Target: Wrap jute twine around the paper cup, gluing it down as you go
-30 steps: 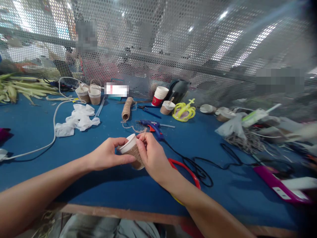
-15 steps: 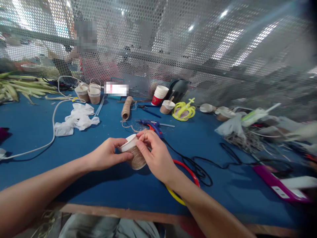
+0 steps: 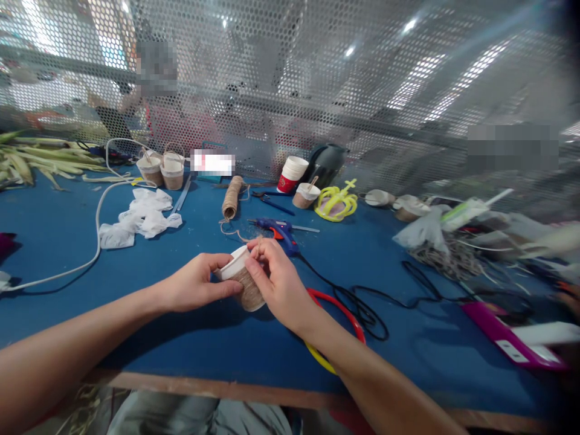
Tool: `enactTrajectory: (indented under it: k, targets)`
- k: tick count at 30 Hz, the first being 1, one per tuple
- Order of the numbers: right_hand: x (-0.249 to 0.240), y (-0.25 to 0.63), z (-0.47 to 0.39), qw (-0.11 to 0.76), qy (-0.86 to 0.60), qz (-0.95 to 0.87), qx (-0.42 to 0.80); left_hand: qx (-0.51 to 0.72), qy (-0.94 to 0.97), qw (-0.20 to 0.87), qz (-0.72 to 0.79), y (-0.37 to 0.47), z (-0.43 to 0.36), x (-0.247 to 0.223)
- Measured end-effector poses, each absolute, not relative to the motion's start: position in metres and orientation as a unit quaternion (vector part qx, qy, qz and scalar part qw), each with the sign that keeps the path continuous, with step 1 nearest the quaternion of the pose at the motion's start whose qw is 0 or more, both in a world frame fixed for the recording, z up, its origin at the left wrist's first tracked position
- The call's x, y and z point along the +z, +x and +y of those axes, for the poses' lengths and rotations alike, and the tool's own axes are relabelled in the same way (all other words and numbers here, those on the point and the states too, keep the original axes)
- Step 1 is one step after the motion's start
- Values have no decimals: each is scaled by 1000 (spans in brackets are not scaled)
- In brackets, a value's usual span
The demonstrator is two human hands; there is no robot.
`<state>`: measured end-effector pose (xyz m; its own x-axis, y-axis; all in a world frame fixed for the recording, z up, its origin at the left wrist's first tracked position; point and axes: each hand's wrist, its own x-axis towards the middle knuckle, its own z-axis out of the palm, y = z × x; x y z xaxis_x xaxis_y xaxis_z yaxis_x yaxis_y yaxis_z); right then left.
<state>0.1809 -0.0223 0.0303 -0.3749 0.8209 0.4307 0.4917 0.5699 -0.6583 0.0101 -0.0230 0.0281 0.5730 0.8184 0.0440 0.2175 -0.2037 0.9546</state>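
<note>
A white paper cup (image 3: 250,289) wrapped in brown twine up to below its rim tilts over the table. My left hand (image 3: 199,282) grips it from the left, thumb outside and fingers at the rim. On the cup's right side, my right hand (image 3: 281,281) pinches the twine near the rim between thumb and fingers. A loose strand runs from there back to a twine roll (image 3: 232,198). Just beyond my right hand lies a blue glue gun (image 3: 278,229).
Pliers (image 3: 274,202), stacked cups (image 3: 292,173), a yellow crown-shaped object (image 3: 336,202) and twine-wrapped cups (image 3: 172,171) stand behind. White plastic (image 3: 147,217) lies left; black cable (image 3: 367,311), a red-yellow ring (image 3: 339,304) and a purple power strip (image 3: 510,338) lie right.
My right hand has shifted slightly left along the cup with the twine. My left hand and the cup have hardly moved.
</note>
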Motion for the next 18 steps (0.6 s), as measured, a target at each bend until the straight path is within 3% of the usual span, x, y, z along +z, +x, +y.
enactTrajectory:
  k: [11,18]
  targets:
    - [28,176,-27,347,-409,-838,103,308,701,524,373,12,-22,31]
    - [36,178,-25,370,-406,-809,210,298,709,527,361,11,-22,29]
